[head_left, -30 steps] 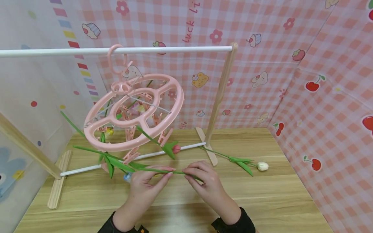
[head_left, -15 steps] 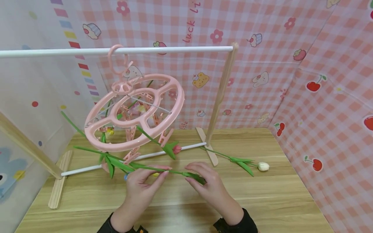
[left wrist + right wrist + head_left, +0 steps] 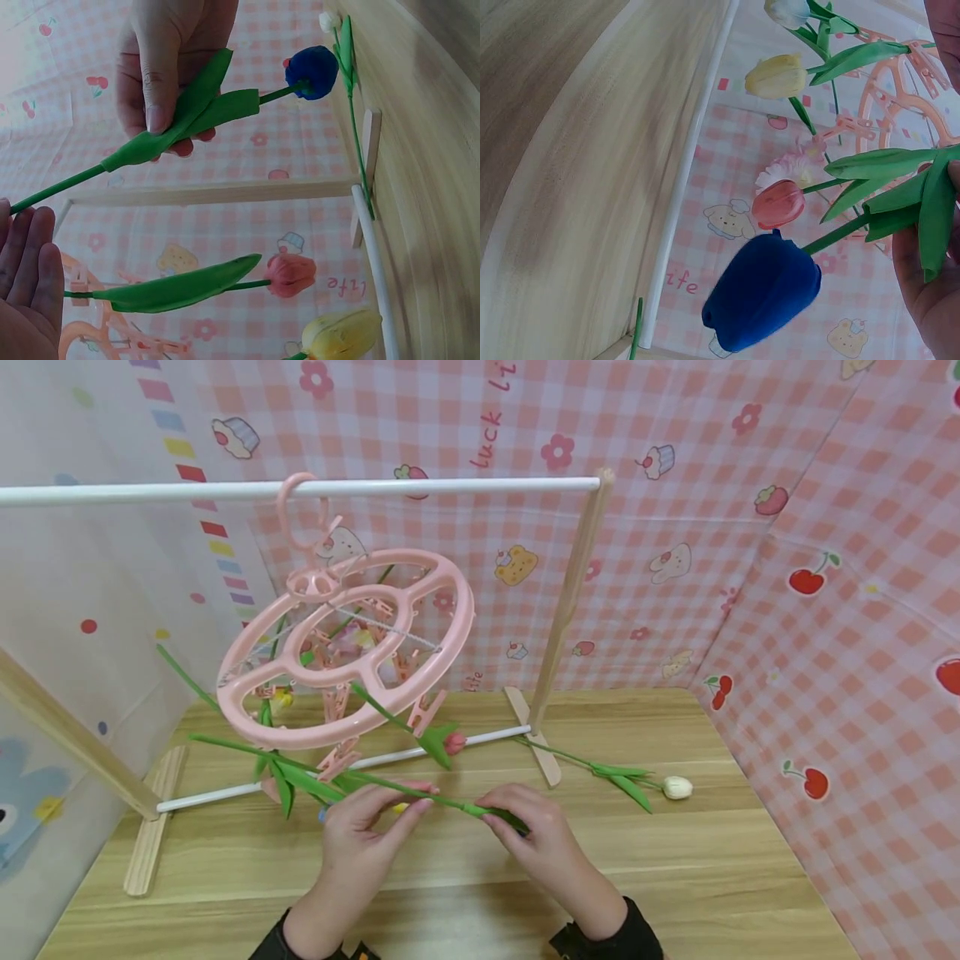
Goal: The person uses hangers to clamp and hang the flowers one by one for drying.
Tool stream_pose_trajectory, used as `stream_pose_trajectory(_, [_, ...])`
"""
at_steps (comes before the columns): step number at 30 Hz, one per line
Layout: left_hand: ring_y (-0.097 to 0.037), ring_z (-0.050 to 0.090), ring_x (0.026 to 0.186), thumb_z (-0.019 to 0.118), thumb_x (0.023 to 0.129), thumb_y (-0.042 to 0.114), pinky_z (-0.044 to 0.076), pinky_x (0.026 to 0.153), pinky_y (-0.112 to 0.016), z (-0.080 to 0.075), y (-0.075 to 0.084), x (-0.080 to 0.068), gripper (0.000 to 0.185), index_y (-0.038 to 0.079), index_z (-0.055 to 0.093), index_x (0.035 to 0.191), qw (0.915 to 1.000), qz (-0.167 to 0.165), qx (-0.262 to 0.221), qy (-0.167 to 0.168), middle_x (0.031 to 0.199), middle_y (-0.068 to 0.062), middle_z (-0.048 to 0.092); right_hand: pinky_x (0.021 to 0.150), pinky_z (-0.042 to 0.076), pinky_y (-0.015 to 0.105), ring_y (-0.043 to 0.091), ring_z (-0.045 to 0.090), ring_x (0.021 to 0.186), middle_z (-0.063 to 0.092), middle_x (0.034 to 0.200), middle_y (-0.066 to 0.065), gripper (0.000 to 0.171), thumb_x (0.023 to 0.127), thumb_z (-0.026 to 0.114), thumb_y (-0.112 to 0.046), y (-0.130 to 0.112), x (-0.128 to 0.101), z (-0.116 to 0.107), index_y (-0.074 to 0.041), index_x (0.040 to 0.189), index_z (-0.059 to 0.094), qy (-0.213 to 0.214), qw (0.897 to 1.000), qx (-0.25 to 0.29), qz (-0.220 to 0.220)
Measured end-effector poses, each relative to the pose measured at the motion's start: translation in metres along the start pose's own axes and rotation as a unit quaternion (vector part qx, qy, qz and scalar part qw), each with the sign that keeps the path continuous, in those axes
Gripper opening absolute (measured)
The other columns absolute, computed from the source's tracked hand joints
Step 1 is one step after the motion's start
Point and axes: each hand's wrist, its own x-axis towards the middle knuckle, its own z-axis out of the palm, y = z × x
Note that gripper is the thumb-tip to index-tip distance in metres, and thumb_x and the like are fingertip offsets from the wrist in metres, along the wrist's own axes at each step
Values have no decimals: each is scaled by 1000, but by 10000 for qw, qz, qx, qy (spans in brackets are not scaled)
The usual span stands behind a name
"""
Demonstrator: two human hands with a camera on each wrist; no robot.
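Both hands hold a blue artificial tulip (image 3: 763, 294) by its green stem (image 3: 450, 802), below the pink round clip hanger (image 3: 464, 610). My left hand (image 3: 367, 831) pinches the stem between thumb and fingers. My right hand (image 3: 536, 831) grips the tulip's leaves (image 3: 176, 127), thumb lying across them in the left wrist view. The bloom points away from the left hand; the right hand hides it in the head view. Beside the hands, a coral-pink tulip (image 3: 454, 743) hangs sideways from a pink clothespin (image 3: 426, 714) of the hanger.
The hanger hooks over the white bar (image 3: 450, 487) of a wooden-legged rack (image 3: 573, 602). More flowers hang from it, among them a pale yellow tulip (image 3: 776, 76) and a whitish-blue one (image 3: 787, 11). On the table (image 3: 720, 877), a white tulip (image 3: 677, 788) lies by the rack's right foot.
The right fingers loosened, then closed again at the leaf base of the blue tulip. The left hand shifted slightly left, and the stem's far end rose a little toward the hanger's clips.
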Motion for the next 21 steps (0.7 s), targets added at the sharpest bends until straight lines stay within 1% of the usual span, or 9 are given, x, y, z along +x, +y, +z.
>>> stream_pose_trajectory(4, [-8,68,87,72,67,-20,57,79,-21,0,0,-1,32,2,71,91,9998,-142,-97,-69,88,-15,72,86,53,20,12,64,94,69,98,-2,16,86,68,-8,0,0,0,-15,101,69,-58,9999,25,89])
stream_pose_trajectory(6, [-8,69,88,71,68,-19,57,78,-21,1,0,-1,31,2,71,90,9998,-162,-115,-61,87,-15,72,86,53,20,12,64,95,69,98,-2,16,87,68,-9,1,0,0,-15,101,69,-78,9999,28,95])
stream_pose_trajectory(10, [-7,68,87,72,69,-18,57,78,-20,0,-1,-2,29,2,72,89,9999,-105,-29,27,87,-13,73,85,54,23,12,64,96,68,100,-2,16,88,67,-10,1,1,-1,-15,102,69,-175,9998,23,131])
stream_pose_trajectory(13, [-7,68,86,72,68,-18,57,78,-20,0,-2,-2,29,2,72,89,9999,1,-23,121,86,-12,73,86,55,25,12,63,98,67,102,-2,17,88,67,-12,0,3,-4,-16,104,67,-343,9993,80,153])
stream_pose_trajectory(15, [-7,68,86,72,67,-19,57,78,-20,-1,-3,-3,30,1,72,89,9998,67,-54,175,86,-12,73,86,54,27,12,63,99,67,104,-2,19,88,67,-13,0,7,-8,-16,106,66,-475,9986,160,164])
stream_pose_trajectory(18, [-7,68,85,72,67,-20,57,76,-19,-3,-3,-2,30,0,71,89,9997,52,-67,215,85,-13,72,88,54,29,12,61,103,66,108,-2,23,88,68,-15,0,15,-14,-17,110,65,-623,9974,222,278])
stream_pose_trajectory(21, [-7,68,84,71,67,-22,57,74,-19,-4,-3,-1,31,-1,71,89,9998,-8,-60,207,85,-14,72,86,54,31,12,60,102,66,108,-2,24,89,67,-15,3,27,-21,-16,112,64,-620,9975,63,342])
